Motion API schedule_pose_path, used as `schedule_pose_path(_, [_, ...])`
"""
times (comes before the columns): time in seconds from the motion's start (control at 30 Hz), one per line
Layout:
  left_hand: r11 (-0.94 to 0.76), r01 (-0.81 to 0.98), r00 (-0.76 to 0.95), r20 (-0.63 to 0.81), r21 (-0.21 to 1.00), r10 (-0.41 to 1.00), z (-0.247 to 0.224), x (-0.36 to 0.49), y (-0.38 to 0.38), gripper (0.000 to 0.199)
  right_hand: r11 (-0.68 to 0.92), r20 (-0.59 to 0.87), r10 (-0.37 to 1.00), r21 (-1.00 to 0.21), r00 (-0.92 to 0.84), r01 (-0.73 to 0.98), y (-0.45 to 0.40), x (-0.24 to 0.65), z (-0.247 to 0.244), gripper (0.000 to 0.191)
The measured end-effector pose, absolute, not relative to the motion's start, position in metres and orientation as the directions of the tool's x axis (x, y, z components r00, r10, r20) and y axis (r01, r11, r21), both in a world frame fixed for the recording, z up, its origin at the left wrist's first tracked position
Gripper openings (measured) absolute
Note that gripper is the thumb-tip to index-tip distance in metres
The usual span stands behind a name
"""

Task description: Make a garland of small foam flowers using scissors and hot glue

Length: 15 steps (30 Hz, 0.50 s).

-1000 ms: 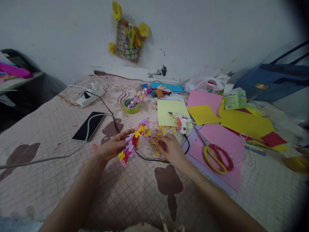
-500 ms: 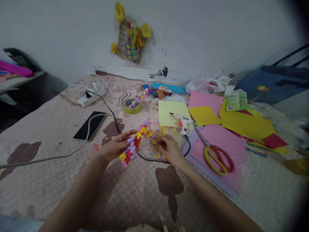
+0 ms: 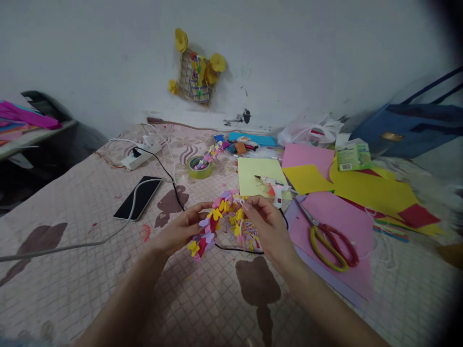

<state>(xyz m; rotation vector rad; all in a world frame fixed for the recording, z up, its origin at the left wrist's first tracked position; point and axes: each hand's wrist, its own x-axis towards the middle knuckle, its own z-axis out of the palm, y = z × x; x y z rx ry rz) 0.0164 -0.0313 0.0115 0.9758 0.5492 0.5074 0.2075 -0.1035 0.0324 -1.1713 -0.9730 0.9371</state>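
My left hand is closed round a curved band of small paper butterflies in yellow, lilac and pink on a dark red strip, held above the table. Close to the band's far end, the thumb and fingers of my right hand pinch a thin white string that shows a small loop. Beneath the right fingers, small yellow and purple paper pieces are partly hidden. A white glue gun rests beyond that hand on a pale yellow sheet.
Red-and-yellow scissors lie on pink paper at right. A phone, a power strip and cables are at left. Behind are a tape roll and yellow paper. A blue bag stands far right.
My right hand has risen from the paper scraps to the band's far end and now pinches the white string. My left hand keeps its hold, and the view has tilted up slightly.
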Motion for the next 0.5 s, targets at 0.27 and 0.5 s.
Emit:
schedule_pose_path(0.27, [0.380,-0.173,0.764,-0.120,0.909,0.634,0.0093,0.0175,-0.0328,0.050,0.144,0.157,0.918,-0.988,0.363,0.063,-0.0959,0.2003,0.0380,0.012])
schedule_pose_path(0.5, [0.361,-0.154,0.764,-0.121,0.920,0.634,0.0109,0.0174,-0.0343,0.049,0.173,0.203,0.908,-0.978,0.366,0.114,-0.0931,0.1962,0.0400,0.011])
